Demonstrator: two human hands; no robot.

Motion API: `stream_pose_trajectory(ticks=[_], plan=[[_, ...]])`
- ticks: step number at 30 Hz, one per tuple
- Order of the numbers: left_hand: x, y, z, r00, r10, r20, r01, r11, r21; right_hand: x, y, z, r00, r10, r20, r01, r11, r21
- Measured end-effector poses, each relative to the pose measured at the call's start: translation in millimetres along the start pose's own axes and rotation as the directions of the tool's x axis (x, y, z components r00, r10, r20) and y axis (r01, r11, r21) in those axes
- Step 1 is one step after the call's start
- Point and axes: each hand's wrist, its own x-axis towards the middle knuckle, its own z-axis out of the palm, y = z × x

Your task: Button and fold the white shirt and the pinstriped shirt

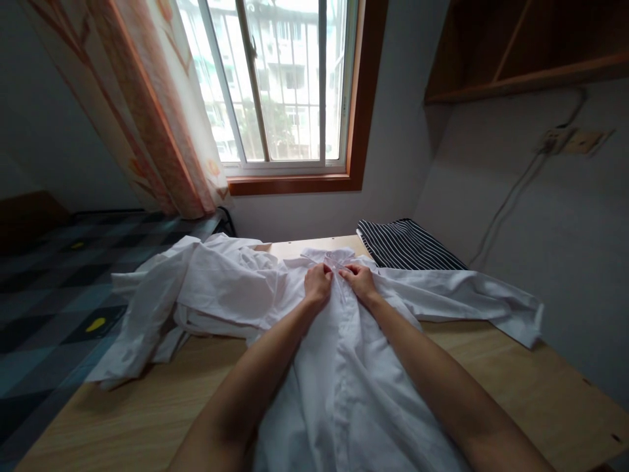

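Note:
A white shirt (344, 387) lies spread front-up along a wooden table (147, 406), its collar (328, 254) at the far end. My left hand (318, 283) and my right hand (360, 280) rest side by side just below the collar. Both have their fingers curled and pinch the shirt's front placket between them. One sleeve (472, 295) stretches out to the right across the table.
More white garments (196, 295) lie crumpled in a heap at the left, hanging over the table edge. A folded black-and-white striped cloth (407, 244) sits at the far right corner. Behind are a window, a curtain and a checked bed (59, 282) at left.

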Motion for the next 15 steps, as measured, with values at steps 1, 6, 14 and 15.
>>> stream_pose_trajectory(ticks=[1, 6, 14, 15], plan=[[-2, -3, 0.4, 0.999, 0.022, -0.036, -0.023, 0.999, -0.036, 0, -2, 1, 1.000, -0.002, -0.018, 0.002, 1.000, -0.018], [-9, -8, 5.0, 0.992, 0.074, -0.105, -0.086, 0.991, -0.106, -1, -18, 9, 0.990, -0.088, -0.112, 0.064, 0.977, -0.204], [-6, -10, 2.3, 0.994, 0.028, -0.108, -0.062, 0.944, -0.324, -4, -14, 23, 0.996, -0.070, -0.063, 0.054, 0.973, -0.224], [-6, -11, 1.8, 0.994, 0.012, -0.106, -0.049, 0.935, -0.352, -5, -12, 23, 0.996, -0.053, -0.068, 0.038, 0.980, -0.198]])
